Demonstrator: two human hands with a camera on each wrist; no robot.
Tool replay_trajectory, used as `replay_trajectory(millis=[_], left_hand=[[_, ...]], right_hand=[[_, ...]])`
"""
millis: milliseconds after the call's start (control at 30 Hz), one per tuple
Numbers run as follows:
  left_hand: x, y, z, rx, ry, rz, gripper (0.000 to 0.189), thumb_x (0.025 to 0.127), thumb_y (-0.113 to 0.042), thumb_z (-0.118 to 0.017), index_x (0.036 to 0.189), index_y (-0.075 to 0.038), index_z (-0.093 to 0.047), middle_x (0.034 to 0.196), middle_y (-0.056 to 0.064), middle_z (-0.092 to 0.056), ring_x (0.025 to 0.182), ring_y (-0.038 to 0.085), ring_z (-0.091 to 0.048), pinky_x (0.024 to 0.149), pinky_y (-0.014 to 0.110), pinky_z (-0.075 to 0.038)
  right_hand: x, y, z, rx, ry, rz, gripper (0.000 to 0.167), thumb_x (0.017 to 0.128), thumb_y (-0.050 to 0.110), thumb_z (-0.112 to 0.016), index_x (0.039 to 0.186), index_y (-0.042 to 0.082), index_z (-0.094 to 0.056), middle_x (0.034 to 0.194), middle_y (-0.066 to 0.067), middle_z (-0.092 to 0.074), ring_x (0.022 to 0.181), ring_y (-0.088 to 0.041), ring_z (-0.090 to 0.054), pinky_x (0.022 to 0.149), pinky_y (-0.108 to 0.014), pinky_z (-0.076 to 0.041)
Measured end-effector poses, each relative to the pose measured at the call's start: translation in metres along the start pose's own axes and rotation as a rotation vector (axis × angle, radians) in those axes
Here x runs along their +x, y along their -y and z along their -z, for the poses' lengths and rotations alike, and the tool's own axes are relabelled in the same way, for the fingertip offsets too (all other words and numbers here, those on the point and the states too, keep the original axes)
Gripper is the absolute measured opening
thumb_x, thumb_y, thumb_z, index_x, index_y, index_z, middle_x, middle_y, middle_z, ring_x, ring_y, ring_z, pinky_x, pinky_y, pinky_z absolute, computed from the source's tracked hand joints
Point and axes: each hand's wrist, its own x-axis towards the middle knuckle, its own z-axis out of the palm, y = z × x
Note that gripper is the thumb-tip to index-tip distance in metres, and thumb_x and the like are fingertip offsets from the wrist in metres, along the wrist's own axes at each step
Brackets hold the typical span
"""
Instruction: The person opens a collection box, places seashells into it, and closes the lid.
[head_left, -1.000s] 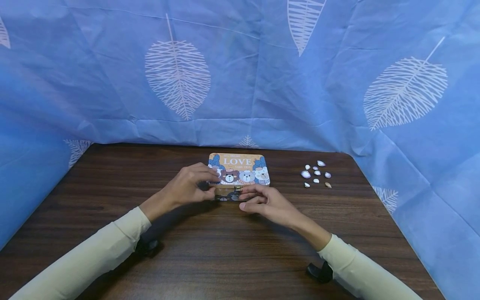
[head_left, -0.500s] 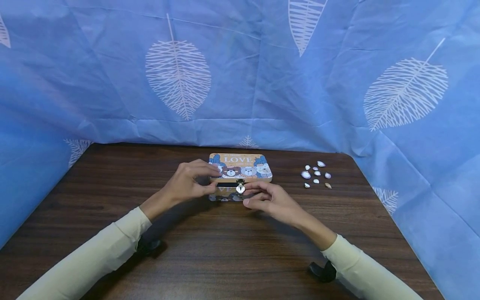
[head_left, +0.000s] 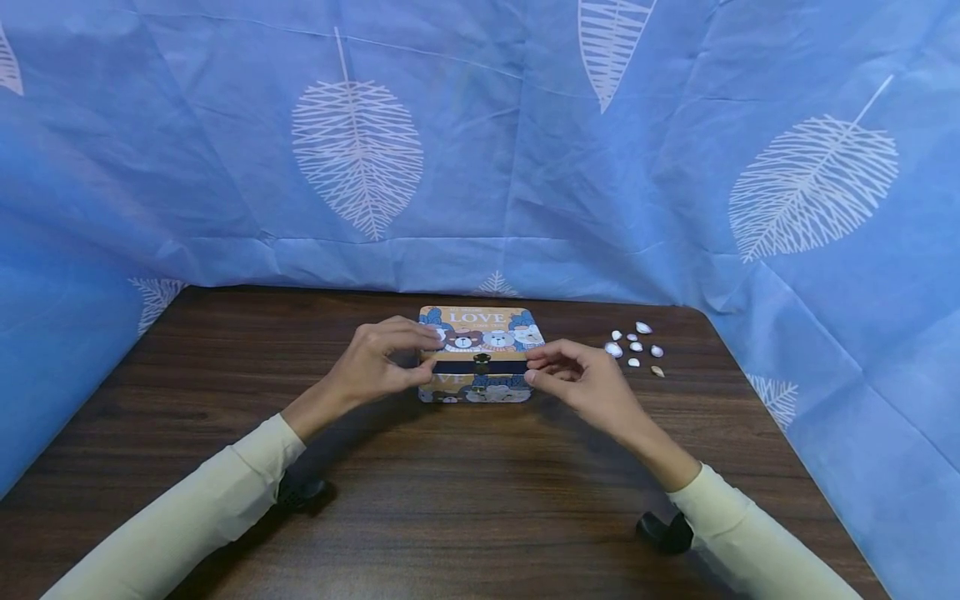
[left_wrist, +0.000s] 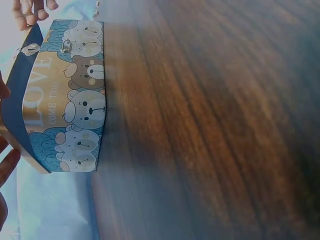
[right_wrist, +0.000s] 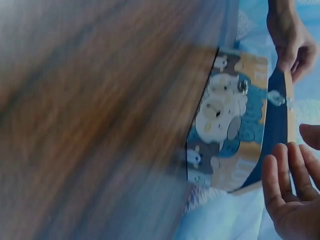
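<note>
Box, head view: it stood on the dark wooden table, the box nearer the far edge, its lid tilted up partway over a dark gap.
Left hand, head view: the left hand pinched the lid's left front corner, thumb on the front edge and fingers on top.
Right hand, head view: the right hand was at the lid's right front corner, its fingers loosely extended.
Shells, head view: the small shells lay scattered to the right of the box, before a blue curtain.
Clasp, left wrist view: the clasp hung from the lid, apart from the metal catch on the front wall.
Fingertips, right wrist view: the right hand's were nearly straight, by the lid's edge, not grasping; whether they touched could not be told.
</note>
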Motion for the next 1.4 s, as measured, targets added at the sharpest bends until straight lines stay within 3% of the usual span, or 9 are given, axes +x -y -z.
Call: replay_trajectory(millis=[133,233,400,500,600,700,933,1167,1400], left_hand=[[0.001,0.0,-0.001,-0.015,-0.009,0.0,0.023,0.084,0.005,-0.09,0.105,-0.004,-0.09,0.11,0.015,-0.087,0.105,0.035,-0.083,0.082,0.052,-0.072],[0.002,0.0,-0.001,-0.023,-0.019,0.0,0.024,0.084,0.006,-0.09,0.105,-0.004,-0.09,0.109,0.015,-0.087,0.105,0.035,-0.083,0.081,0.051,-0.072],[0.001,0.001,-0.003,-0.017,-0.035,-0.01,0.025,0.083,0.007,-0.09,0.106,-0.004,-0.09,0.11,0.016,-0.087,0.104,0.035,-0.083,0.079,0.05,-0.072],[0.0,0.001,-0.003,-0.025,-0.044,-0.007,0.026,0.083,0.008,-0.091,0.106,-0.004,-0.09,0.111,0.016,-0.086,0.104,0.035,-0.083,0.078,0.05,-0.072],[-0.002,0.001,-0.004,-0.043,-0.057,-0.003,0.027,0.083,0.01,-0.09,0.106,-0.004,-0.089,0.112,0.017,-0.086,0.101,0.033,-0.083,0.074,0.048,-0.071],[-0.002,0.002,-0.005,-0.062,-0.081,-0.01,0.029,0.083,0.012,-0.089,0.107,-0.004,-0.089,0.112,0.017,-0.086,0.095,0.03,-0.082,0.074,0.044,-0.07],[0.0,0.008,-0.004,-0.134,-0.15,-0.004,0.029,0.084,0.014,-0.088,0.108,-0.003,-0.088,0.11,0.017,-0.086,0.095,0.029,-0.082,0.095,0.019,-0.064],[0.001,0.01,0.002,-0.227,-0.154,0.069,0.029,0.089,0.014,-0.086,0.111,-0.004,-0.086,0.116,0.018,-0.083,0.109,0.022,-0.079,0.104,0.02,-0.062],[0.001,0.012,0.006,-0.303,-0.129,0.114,0.029,0.093,0.017,-0.08,0.114,-0.002,-0.084,0.121,0.021,-0.08,0.117,0.009,-0.075,0.107,0.022,-0.063]], right_hand=[[0.004,-0.005,0.008,-0.062,-0.09,0.04,0.025,0.103,0.017,-0.084,0.127,0.01,-0.082,0.117,-0.009,-0.084,0.103,-0.015,-0.078,0.087,-0.024,-0.066],[0.007,-0.009,0.013,-0.084,-0.117,0.039,0.03,0.102,0.018,-0.086,0.131,0.011,-0.081,0.12,-0.01,-0.082,0.106,-0.02,-0.079,0.09,-0.028,-0.067],[0.011,-0.018,0.016,-0.141,-0.092,0.037,0.039,0.101,0.023,-0.089,0.138,0.017,-0.08,0.139,-0.008,-0.076,0.123,-0.031,-0.076,0.105,-0.05,-0.066],[0.012,-0.022,0.014,-0.176,-0.09,0.083,0.038,0.1,0.021,-0.089,0.137,0.018,-0.081,0.146,-0.008,-0.074,0.136,-0.034,-0.07,0.115,-0.061,-0.059],[0.014,-0.025,0.013,-0.183,-0.112,0.154,0.035,0.1,0.016,-0.088,0.134,0.016,-0.083,0.147,-0.01,-0.075,0.142,-0.036,-0.067,0.118,-0.064,-0.056],[0.017,-0.028,0.013,-0.157,-0.129,0.227,0.032,0.1,0.01,-0.087,0.132,0.013,-0.084,0.146,-0.011,-0.076,0.14,-0.034,-0.07,0.115,-0.058,-0.061],[0.026,-0.033,0.015,-0.08,-0.158,0.372,0.032,0.1,-0.001,-0.083,0.131,0.009,-0.084,0.141,-0.015,-0.079,0.136,-0.023,-0.074,0.109,-0.02,-0.061],[0.034,-0.032,0.017,0.014,-0.168,0.422,0.032,0.098,-0.007,-0.082,0.128,0.003,-0.083,0.138,-0.02,-0.079,0.126,0.002,-0.071,0.102,-0.018,-0.063],[0.04,-0.032,0.018,0.137,-0.148,0.421,0.028,0.099,-0.011,-0.078,0.126,-0.005,-0.08,0.136,-0.028,-0.076,0.124,0.002,-0.074,0.105,-0.019,-0.063]])
